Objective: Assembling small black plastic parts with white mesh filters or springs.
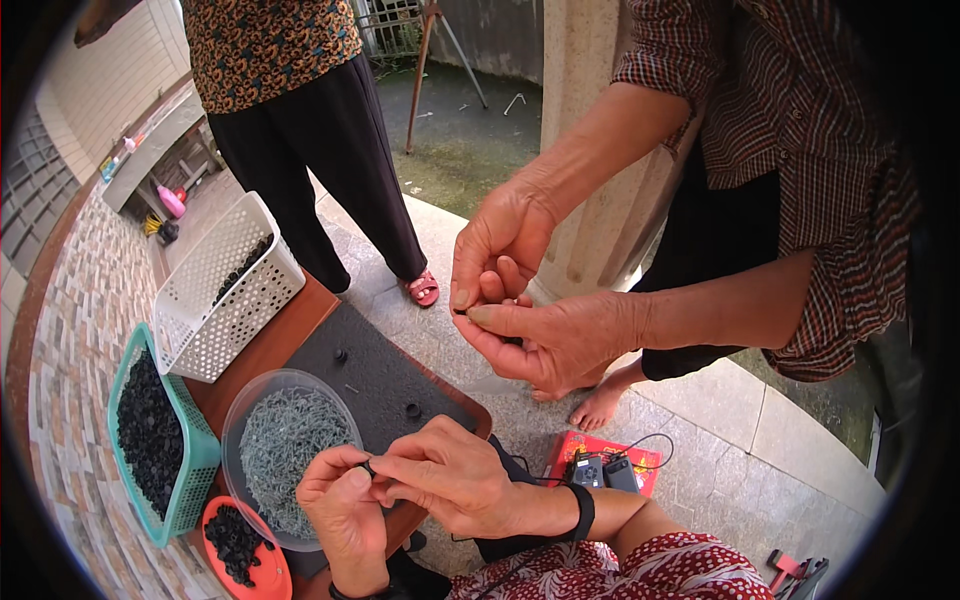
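The left hand [345, 500] and the right hand [450, 480] meet just in front of the clear bowl [240, 420], which is full of thin grey bits. Their fingertips are pressed together on a small black piece [369, 468], pinching it between them. It looks like the step of fitting a thin bit into the black piece, and the next move would call for a steady push with the piece held tight. Behind the bowl lies a black mat [380, 365] with two more black pieces on it. Left of the bowl, a green basket [195, 455] holds many black pieces. Above the bowl, another person's hands [520, 300] pinch something too small to make out. Fingers hide most of the black piece.
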`<action>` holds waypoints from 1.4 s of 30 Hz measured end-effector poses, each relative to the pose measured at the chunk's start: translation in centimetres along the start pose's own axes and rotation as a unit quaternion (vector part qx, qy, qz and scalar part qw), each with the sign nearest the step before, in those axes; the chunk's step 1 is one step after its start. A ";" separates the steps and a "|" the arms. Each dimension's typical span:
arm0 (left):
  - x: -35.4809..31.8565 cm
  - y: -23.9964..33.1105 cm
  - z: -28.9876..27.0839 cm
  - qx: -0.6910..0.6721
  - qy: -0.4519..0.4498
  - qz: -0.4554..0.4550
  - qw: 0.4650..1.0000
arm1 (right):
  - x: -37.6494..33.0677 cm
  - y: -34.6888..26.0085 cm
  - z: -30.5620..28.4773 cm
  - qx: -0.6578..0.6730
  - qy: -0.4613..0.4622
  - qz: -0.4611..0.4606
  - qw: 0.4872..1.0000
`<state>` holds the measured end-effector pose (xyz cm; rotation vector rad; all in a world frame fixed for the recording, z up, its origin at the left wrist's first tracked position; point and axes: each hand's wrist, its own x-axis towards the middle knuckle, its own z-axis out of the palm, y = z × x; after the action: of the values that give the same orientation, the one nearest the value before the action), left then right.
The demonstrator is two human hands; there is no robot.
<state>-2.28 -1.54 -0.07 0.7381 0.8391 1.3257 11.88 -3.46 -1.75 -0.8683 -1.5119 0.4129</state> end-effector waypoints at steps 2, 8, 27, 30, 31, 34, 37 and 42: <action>-0.1 0.0 -0.1 0.005 -0.001 0.001 1.000 | 0.1 0.1 0.0 0.001 -0.005 0.001 1.000; -0.4 -0.2 -0.8 -0.020 -0.022 -0.019 0.999 | 0.0 0.7 -0.2 0.004 -0.037 -0.011 0.999; -0.6 0.0 -0.5 0.030 -0.025 0.003 0.999 | 0.2 0.8 0.2 0.046 -0.018 0.002 0.999; -0.8 0.0 -0.4 0.044 -0.024 0.013 0.999 | -0.1 0.8 0.3 0.052 -0.009 0.002 0.999; -0.9 0.0 -0.4 0.048 -0.023 0.018 0.998 | -0.2 0.7 0.3 0.051 -0.008 0.003 0.999; -1.4 -0.1 -0.4 0.054 -0.017 0.019 0.998 | -0.6 0.5 0.3 0.050 -0.003 0.006 0.999; -1.6 -0.2 -0.7 0.064 -0.021 0.012 0.998 | -1.0 0.3 0.5 0.040 -0.006 0.016 0.999; -1.2 0.0 -0.8 0.034 -0.007 0.033 0.999 | -0.3 0.6 0.8 0.047 -0.013 0.006 0.999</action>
<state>-3.04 -2.77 -0.34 0.8342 0.8579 1.3536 11.29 -3.10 -2.55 -0.8011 -1.4995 0.5028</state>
